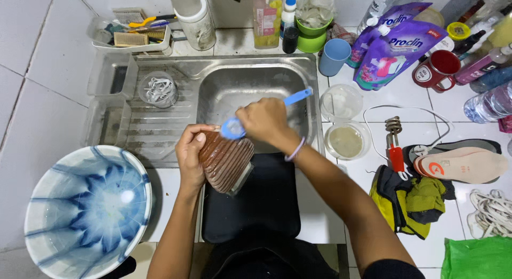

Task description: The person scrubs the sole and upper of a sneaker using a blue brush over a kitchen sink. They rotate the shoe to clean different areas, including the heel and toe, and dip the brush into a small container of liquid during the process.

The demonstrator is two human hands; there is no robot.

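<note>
From the head view, a brown ribbed shoe sole [226, 160] is gripped tight by the left hand [190, 153] at the sink [213, 89] edge and scrubbed with a blue brush [234, 127] closed in the right hand [265, 120], more rubbing likely being needed, on a cluttered white tiled surface [32, 97] beside a blue-and-white bowl [88, 209].

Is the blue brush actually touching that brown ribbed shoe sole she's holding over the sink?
Touching. The head view shows the blue brush head pressed on the top edge of the brown ribbed shoe sole, with no gap between them.
</note>
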